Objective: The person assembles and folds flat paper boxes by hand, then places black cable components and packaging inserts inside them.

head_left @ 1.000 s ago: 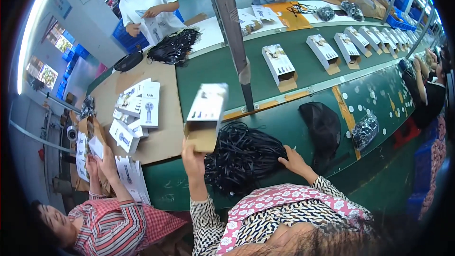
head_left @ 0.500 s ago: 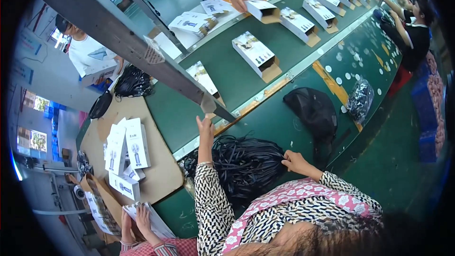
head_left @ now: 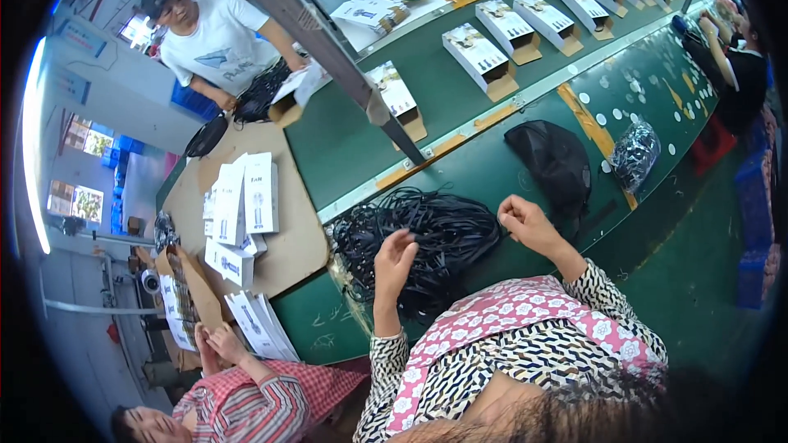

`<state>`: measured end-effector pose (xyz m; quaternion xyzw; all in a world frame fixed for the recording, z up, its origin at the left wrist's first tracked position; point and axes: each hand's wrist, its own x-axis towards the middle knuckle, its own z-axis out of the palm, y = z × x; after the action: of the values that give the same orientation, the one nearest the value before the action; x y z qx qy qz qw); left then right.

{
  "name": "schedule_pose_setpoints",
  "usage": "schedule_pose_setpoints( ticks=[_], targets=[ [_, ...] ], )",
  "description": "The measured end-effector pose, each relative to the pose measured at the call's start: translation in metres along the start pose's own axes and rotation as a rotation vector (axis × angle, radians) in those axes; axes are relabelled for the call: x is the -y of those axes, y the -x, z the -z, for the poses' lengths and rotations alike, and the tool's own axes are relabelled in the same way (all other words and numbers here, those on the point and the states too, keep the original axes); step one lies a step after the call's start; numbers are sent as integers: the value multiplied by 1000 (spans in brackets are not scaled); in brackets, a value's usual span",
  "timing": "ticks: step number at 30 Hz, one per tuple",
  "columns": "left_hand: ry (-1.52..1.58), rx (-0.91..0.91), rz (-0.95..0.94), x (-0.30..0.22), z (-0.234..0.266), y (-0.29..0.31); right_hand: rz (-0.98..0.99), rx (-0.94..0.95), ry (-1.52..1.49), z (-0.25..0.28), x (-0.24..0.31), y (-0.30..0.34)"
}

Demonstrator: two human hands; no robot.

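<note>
Black cords lie in a loose pile [head_left: 419,246] on the green counter [head_left: 525,164], right in front of my two hands. Most strands run with their long axis from my left to my right, the bundle spreading wide rather than deep, with loops curling at the left end. My left hand [head_left: 396,258] hovers over the near middle of the pile, fingers half curled and loosely spread, gripping nothing that I can make out. My right hand [head_left: 525,226] sits just off the pile's right end, fingers pinched together as if on a thin strand, though I cannot tell whether it actually holds one. Beyond my right hand lies a black pouch [head_left: 558,164]. Farther out from both hands, past the rail, white boxes [head_left: 480,57] stand in a row on the belt.
</note>
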<state>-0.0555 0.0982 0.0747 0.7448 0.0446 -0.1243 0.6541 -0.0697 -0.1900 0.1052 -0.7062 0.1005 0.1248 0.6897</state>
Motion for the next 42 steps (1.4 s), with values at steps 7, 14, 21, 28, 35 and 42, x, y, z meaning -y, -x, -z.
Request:
schedule_pose_setpoints(
  ticks=[7, 14, 21, 28, 35, 42],
  targets=[
    [194, 637, -339, -97, -101, 6, 540, 321, 104, 5, 101, 33],
    [-240, 602, -365, -146, -81, 15, 569, -304, -485, 121, 85, 76],
    [-629, 867, -600, -167, -99, 19, 196, -323, 383, 142, 45, 83],
    [-542, 640, -836, -148, -106, 29, 651, 444, 424, 44, 85, 50],
    [-14, 210, -451, -126, -35, 25, 86, 682, 203, -13, 54, 22],
    [632, 309, 346, -26, -4, 39, 79, 568, -255, -92, 66, -10]
  ],
)
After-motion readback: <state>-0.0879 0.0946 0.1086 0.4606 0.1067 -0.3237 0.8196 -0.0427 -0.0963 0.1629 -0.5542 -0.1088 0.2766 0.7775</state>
